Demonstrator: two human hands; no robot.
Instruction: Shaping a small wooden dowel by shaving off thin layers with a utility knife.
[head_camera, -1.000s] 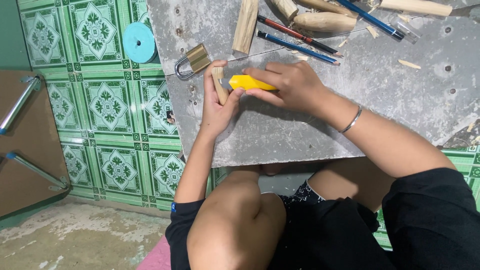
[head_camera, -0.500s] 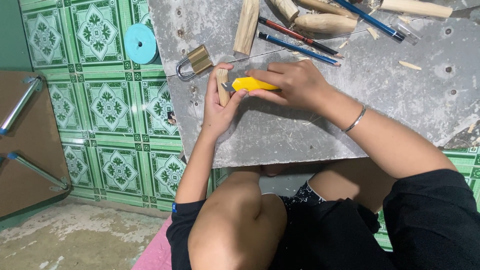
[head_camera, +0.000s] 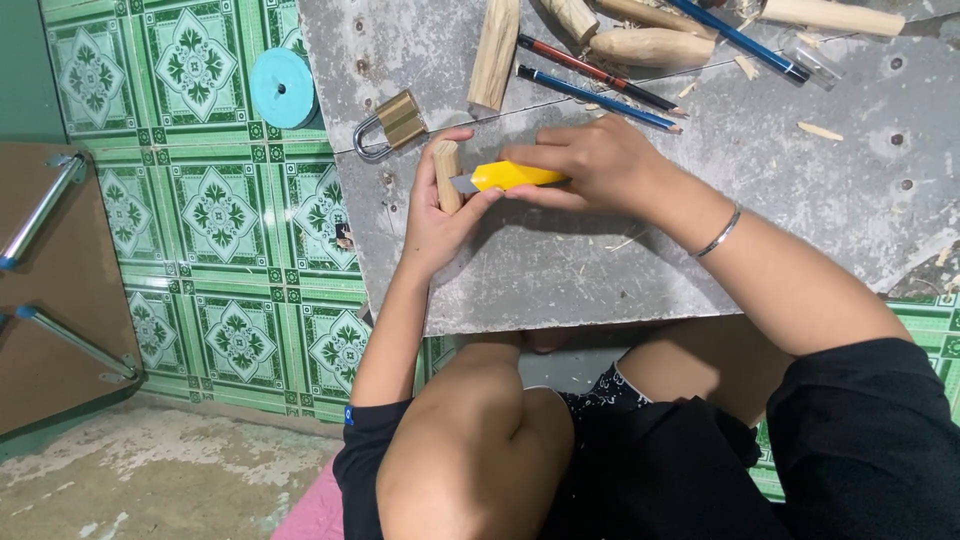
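My left hand (head_camera: 440, 222) grips a short wooden stick (head_camera: 446, 172) upright against the grey board (head_camera: 560, 270). My right hand (head_camera: 600, 165) holds a yellow utility knife (head_camera: 510, 177), its blade tip touching the side of the stick. A thin metal bangle (head_camera: 722, 232) sits on my right wrist. Wood shavings lie scattered on the board around both hands.
A brass padlock (head_camera: 392, 124) lies just beyond the stick. Several carved wooden pieces (head_camera: 650, 45) and pencils (head_camera: 598, 97) lie at the board's far side. A round blue disc (head_camera: 284, 87) rests on the green patterned tile floor. A brown panel with metal legs (head_camera: 50, 290) stands at left.
The knife and stick have shifted only slightly; the blade sits a little lower along the stick. The hands stay in the same grip.
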